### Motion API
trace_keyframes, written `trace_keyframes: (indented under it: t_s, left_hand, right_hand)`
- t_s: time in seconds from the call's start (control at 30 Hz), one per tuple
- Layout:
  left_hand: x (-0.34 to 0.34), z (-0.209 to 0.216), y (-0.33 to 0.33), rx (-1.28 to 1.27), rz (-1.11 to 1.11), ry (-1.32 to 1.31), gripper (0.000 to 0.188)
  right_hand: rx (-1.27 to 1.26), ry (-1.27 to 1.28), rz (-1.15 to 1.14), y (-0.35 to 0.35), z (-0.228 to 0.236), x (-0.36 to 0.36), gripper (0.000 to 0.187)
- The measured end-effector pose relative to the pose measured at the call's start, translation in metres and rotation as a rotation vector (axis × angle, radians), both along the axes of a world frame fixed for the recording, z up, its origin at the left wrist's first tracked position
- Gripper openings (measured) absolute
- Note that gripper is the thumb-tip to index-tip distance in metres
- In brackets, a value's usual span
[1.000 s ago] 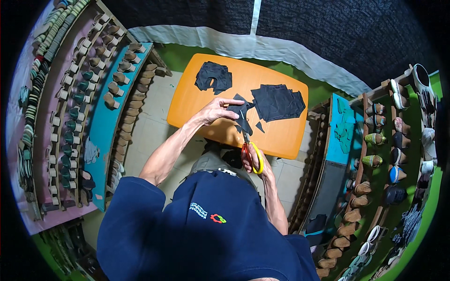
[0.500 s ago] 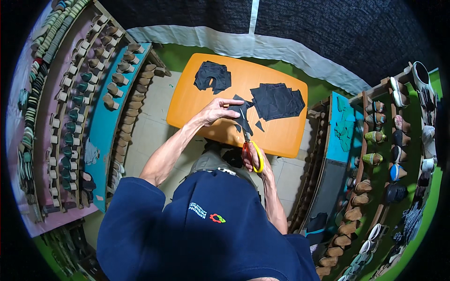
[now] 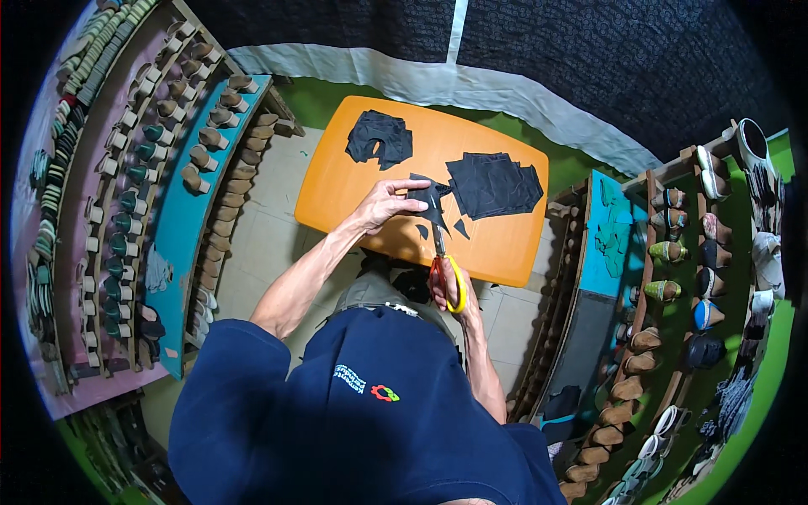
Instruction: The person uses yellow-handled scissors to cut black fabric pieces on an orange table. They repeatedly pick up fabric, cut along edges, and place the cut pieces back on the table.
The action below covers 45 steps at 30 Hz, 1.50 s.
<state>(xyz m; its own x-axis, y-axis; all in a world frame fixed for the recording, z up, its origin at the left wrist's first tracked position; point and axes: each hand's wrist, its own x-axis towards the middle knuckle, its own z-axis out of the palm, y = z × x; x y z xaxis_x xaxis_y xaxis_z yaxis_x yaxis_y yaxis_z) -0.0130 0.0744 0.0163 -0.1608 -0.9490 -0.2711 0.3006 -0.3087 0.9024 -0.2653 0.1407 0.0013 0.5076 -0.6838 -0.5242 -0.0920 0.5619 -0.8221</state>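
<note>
Over the near part of an orange table [image 3: 337, 181], my left hand [image 3: 385, 205] pinches a small piece of black material [image 3: 427, 202] between thumb and fingers. My right hand [image 3: 454, 296] is closed around the handles of a pair of scissors [image 3: 459, 282] with red and yellow grips. The scissor blades point away from me and meet the lower end of the black piece; whether they are parted is too small to tell. Two small black scraps [image 3: 460, 228] lie on the table close to the blades.
A stack of black cut pieces [image 3: 497, 185] lies at the table's right, and another black pile [image 3: 379, 139] at the far left. Shelves of shoe lasts [image 3: 202, 157] stand on the left, with racks of shoes and lasts [image 3: 663, 289] on the right. A dark curtain [image 3: 555, 59] hangs behind.
The whole view has shifted slightly. My right hand and the scissors have moved a little relative to the black piece, and more of the blades shows below it. Both hands keep their holds.
</note>
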Motion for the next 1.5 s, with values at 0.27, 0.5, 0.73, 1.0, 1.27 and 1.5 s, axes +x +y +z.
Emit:
trace_keyframes:
  t_s: [0.27, 0.5, 0.73, 1.0, 1.27, 1.5]
  left_hand:
    - [0.000, 0.000, 0.002, 0.008, 0.028, 0.010, 0.054]
    - [-0.007, 0.006, 0.004, -0.009, 0.018, 0.003, 0.060]
    - [-0.014, 0.000, 0.008, 0.004, 0.087, 0.051, 0.060]
    - [-0.024, 0.000, 0.011, -0.034, 0.168, 0.073, 0.057]
    - [-0.022, -0.007, 0.013, -0.026, 0.218, 0.117, 0.054]
    - [-0.026, -0.004, 0.016, -0.018, 0.212, 0.125, 0.056]
  right_hand:
    - [-0.042, -0.023, 0.040, 0.005, -0.003, 0.002, 0.067]
    - [0.071, -0.033, 0.031, -0.002, -0.003, 0.004, 0.063]
    - [0.052, -0.046, -0.008, -0.002, -0.006, 0.003, 0.056]
    - [0.046, -0.018, -0.038, -0.002, 0.000, 0.004, 0.056]
    - [-0.026, 0.023, -0.010, 0.001, 0.007, 0.007, 0.057]
    - [0.029, -0.020, -0.021, 0.000, -0.002, 0.011, 0.058]
